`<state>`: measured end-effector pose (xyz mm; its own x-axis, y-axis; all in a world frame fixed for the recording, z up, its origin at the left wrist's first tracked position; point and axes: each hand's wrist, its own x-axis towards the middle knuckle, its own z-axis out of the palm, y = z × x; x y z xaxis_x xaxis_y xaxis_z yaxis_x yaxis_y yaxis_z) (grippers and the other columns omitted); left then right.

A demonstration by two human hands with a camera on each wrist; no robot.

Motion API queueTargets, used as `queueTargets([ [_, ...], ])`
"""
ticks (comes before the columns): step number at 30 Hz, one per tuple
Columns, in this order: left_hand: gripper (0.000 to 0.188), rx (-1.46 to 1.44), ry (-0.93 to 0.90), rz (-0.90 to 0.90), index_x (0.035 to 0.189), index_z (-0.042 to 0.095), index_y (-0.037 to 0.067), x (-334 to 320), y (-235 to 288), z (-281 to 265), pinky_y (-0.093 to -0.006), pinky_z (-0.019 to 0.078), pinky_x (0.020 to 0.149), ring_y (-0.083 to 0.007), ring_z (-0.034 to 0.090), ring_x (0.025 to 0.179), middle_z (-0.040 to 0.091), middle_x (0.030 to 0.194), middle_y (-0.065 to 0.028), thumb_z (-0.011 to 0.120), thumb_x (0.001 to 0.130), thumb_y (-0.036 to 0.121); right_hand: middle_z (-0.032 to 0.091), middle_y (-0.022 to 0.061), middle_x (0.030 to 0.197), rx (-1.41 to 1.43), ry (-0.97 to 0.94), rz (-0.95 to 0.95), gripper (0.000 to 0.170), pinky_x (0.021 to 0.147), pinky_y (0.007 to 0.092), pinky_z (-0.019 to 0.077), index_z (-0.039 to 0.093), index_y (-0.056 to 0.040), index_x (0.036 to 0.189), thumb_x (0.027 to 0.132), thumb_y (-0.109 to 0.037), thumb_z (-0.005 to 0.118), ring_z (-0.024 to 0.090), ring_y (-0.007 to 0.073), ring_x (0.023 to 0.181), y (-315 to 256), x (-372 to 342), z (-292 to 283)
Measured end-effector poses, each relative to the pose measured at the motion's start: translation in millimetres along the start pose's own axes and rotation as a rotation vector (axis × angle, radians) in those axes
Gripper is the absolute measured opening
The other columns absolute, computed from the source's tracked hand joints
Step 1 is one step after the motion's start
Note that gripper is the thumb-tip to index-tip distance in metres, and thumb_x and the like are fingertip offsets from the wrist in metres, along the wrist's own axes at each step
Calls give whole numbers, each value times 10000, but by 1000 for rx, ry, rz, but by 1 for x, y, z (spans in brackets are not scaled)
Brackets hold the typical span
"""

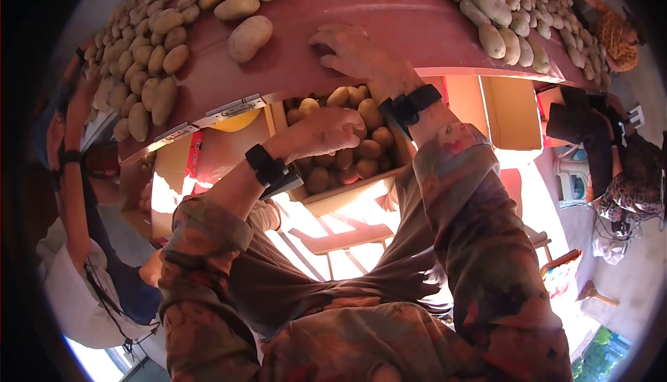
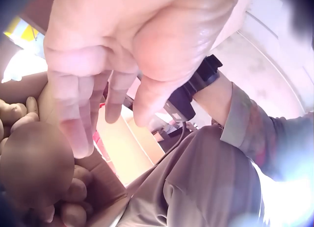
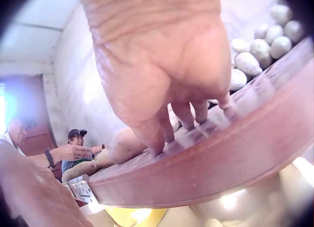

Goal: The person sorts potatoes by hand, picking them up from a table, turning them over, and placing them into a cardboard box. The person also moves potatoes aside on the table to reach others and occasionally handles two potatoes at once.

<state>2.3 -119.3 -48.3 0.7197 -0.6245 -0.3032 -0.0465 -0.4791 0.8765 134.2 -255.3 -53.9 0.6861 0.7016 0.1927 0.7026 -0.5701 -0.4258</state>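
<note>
My left hand (image 1: 323, 135) hangs over a cardboard box (image 1: 333, 206) of potatoes, its fingers loosely extended downward with nothing gripped. In the left wrist view, a large blurred potato (image 2: 37, 163) shows just below and beside its fingertips, over the other potatoes in the box. My right hand (image 1: 365, 55) reaches onto the red tabletop (image 1: 306, 17). Its fingers point down with the tips at the surface, and it holds nothing. To its left lies a single large potato (image 1: 250, 38); the same potato (image 3: 126, 145) appears beside the thumb in the right wrist view.
Heaps of potatoes cover the table's left (image 1: 146, 55) and right (image 1: 514, 6) sides. Metal hinges (image 1: 235, 107) sit along the near edge. Another open cardboard box (image 1: 511, 114) stands to the right. People are at both sides, one with an arm (image 1: 73, 166) at the left.
</note>
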Motion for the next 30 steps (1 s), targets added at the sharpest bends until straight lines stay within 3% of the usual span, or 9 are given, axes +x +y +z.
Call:
queueTargets([
  [4,403,90,-185,-41,1174,581,-18,2,16,-23,-284,527,670,-171,645,790,645,971,-105,584,921,295,505,166,1367,18,-84,-13,455,1072,460,360,597,-108,1243,795,-164,654,455,347,1289,-3,2,-7],
  [8,354,-64,-61,-29,1128,612,-6,-16,35,-66,-275,516,642,-152,648,783,655,908,-76,573,936,289,524,161,1327,-1,62,-33,441,1080,473,339,599,-97,1233,798,-145,649,450,345,1286,-8,-4,-4],
  [11,257,-238,510,-92,1060,652,30,-22,34,-99,-282,503,621,-137,648,753,648,767,-37,602,917,238,517,159,1324,42,44,3,443,1096,480,311,597,-93,1236,797,-133,649,433,338,1301,-11,-6,-5],
  [12,257,-223,521,-88,1060,652,30,-22,27,-107,-282,503,621,-137,648,753,648,767,-37,602,917,238,532,131,1276,25,72,-9,401,1071,489,322,606,-90,1206,809,-135,629,451,312,1274,-11,-7,-3],
  [14,233,331,1094,51,1037,658,49,-24,13,-121,-353,508,674,-250,644,750,662,896,-96,600,888,219,548,103,1229,7,105,-30,360,1047,498,333,615,-87,1176,820,-137,610,469,287,1247,-11,-7,0],
  [15,258,418,1140,-35,1083,645,66,-25,8,-128,-389,493,804,-304,620,915,630,1035,-125,632,858,192,549,102,1224,-7,117,-33,362,1045,494,336,614,-84,1177,818,-136,610,468,286,1247,-10,-7,2],
  [21,624,782,1024,25,1360,454,110,-13,-32,-128,-452,460,905,-377,525,1109,507,1218,-172,714,793,140,483,143,1354,-22,-34,56,449,1118,481,283,577,-96,1256,813,-132,643,394,312,1333,-20,-6,-11],
  [24,707,832,1014,-69,1394,417,109,-14,-32,-129,-446,478,896,-381,552,1096,532,1218,-199,740,765,95,479,135,1358,-20,-28,52,451,1125,478,273,569,-101,1263,819,-137,641,393,308,1335,-17,-7,-5],
  [30,635,794,837,-248,1310,508,88,-28,4,-120,-430,496,858,-384,597,1023,573,1157,-186,714,726,228,472,125,1366,-22,-37,50,458,1124,484,269,565,-106,1266,817,-150,643,385,307,1338,-15,-7,-5],
])
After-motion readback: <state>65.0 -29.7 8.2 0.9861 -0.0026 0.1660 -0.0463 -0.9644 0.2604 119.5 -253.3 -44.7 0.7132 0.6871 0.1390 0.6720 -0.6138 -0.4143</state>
